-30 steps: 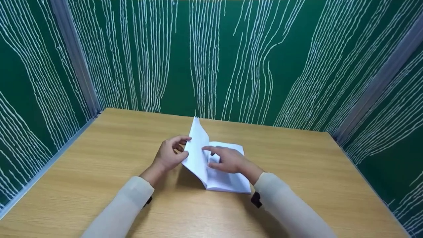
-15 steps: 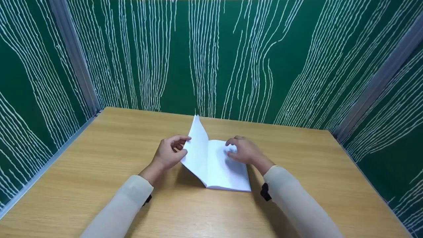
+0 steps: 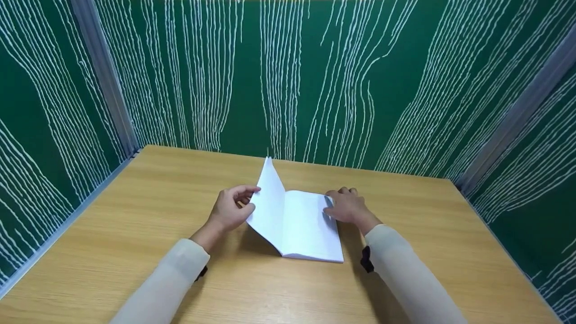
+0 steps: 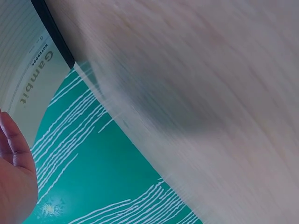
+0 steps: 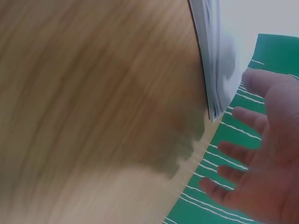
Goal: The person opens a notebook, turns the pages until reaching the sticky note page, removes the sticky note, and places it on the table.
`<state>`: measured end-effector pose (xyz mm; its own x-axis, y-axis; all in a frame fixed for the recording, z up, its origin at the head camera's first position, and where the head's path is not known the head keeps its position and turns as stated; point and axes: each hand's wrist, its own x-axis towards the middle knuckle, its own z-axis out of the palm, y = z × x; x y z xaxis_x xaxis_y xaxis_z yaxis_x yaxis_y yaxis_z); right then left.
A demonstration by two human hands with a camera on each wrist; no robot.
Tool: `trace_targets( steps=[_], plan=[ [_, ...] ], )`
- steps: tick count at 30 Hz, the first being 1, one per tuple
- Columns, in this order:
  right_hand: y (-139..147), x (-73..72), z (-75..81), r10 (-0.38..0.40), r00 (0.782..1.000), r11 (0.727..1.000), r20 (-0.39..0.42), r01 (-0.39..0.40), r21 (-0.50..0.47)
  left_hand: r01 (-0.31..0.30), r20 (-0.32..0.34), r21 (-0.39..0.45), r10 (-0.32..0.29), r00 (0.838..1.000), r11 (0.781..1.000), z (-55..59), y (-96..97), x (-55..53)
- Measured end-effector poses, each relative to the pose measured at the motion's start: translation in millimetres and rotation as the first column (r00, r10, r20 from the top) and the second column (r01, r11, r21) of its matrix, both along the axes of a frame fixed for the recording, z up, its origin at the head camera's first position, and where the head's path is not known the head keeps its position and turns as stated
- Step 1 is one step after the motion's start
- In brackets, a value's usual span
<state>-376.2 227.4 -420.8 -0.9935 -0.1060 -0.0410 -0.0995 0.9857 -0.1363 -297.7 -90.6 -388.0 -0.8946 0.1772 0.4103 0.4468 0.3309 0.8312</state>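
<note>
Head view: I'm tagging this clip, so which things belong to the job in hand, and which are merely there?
In the job:
notebook, open
left hand, holding its raised half
right hand, at its right edge

Merely there:
table
green wall
grey posts

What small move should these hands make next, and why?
Perhaps the right hand should pinch the outer edge of the right page to turn it: it is near that edge, while the left hand holds the notebook's left side raised.
</note>
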Motion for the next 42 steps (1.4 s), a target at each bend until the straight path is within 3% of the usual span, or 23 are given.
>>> trace_targets(
  steps=[6,21,30,37,42],
  plan=[
    [2,1.0,-6.0,-0.018,0.997,0.999,0.082,0.014,0.050,-0.008,0.002,-0.008,0.008,1.000,1.000,-15.0,-1.4,-13.2],
    [4,0.3,-11.3,0.009,0.996,1.000,0.088,-0.011,0.024,-0.016,-0.019,-0.029,0.015,1.000,0.999,-14.5,-3.4,-13.6],
    [2,2.8,-9.1,0.029,0.999,0.999,0.040,-0.028,-0.033,-0.012,-0.012,-0.014,0.012,1.000,1.000,4.7,1.8,7.2],
    [3,2.6,-9.4,0.001,1.000,0.990,0.008,0.000,-0.143,-0.022,-0.017,-0.013,0.022,1.000,1.000,-15.6,0.8,-11.7],
    [1,0.0,-9.4,-0.011,1.000,0.986,0.016,0.013,-0.164,-0.026,-0.024,-0.003,0.026,0.999,1.000,-18.6,0.5,-15.4]
  ],
)
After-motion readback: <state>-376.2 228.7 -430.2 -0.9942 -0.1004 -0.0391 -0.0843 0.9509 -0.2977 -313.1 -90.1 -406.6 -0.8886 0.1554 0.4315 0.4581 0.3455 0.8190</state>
